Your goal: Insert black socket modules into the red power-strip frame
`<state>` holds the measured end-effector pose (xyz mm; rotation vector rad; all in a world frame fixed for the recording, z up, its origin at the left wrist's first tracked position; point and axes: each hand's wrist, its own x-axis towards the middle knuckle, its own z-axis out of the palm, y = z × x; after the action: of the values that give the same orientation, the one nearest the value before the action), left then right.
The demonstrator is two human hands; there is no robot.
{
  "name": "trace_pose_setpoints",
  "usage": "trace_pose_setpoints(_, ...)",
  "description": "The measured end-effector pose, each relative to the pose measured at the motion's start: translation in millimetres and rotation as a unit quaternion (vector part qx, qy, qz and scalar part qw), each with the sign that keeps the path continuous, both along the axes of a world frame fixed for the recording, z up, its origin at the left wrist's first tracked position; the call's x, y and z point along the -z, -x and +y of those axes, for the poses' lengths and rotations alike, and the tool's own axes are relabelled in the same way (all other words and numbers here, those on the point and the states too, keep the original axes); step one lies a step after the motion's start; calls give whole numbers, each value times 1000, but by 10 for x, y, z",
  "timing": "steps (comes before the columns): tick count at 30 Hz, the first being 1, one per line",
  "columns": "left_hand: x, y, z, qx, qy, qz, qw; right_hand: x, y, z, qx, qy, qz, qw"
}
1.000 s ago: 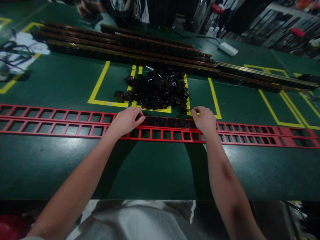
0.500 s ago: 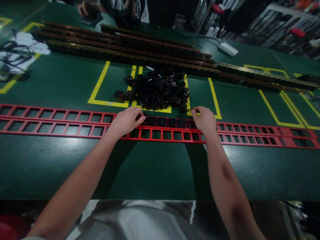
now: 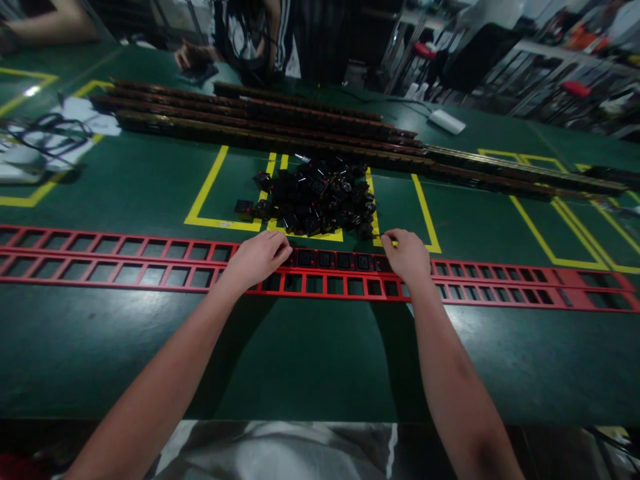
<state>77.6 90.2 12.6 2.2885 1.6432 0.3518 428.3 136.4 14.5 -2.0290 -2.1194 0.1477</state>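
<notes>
A long red frame (image 3: 325,273) with two rows of square openings lies across the green table. Several black square blocks, which look like socket modules (image 3: 324,259), sit side by side in its far row. My left hand (image 3: 257,259) rests over that row at the left end of these blocks, its fingers curled and thumb pinched in. At the right end, my right hand (image 3: 407,255) is closed too, fingertips by the last block. Whatever is between the fingers of either hand is hidden. Just beyond the frame lies a heap of loose black modules (image 3: 315,193).
Long dark metal strips (image 3: 250,123) lie across the table behind the heap. Yellow tape lines (image 3: 425,213) mark the tabletop. Cables (image 3: 50,130) on white paper are at the left, and a white adapter-like box (image 3: 447,121) is at the back. Another person's hand (image 3: 193,55) rests across the table.
The view has tilted up slightly, so the table sits lower in the picture. Both hands keep the same places on the red frame.
</notes>
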Motion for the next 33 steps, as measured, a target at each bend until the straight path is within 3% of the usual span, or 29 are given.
trace_pose_setpoints(12,26,-32,13,16,-14,-14,1000,-6,-28,-8,-12,16,-15,1000)
trace_pose_setpoints(19,52,-35,16,28,-49,-5,998,25,-123,104,11,1,109,994)
trace_pose_setpoints(27,83,-44,21,38,-71,-16,997,-236,-255,178,40,-40,235,970)
trace_pose_setpoints(33,62,-40,17,43,-76,-19,996,-516,-103,94,40,-105,375,920)
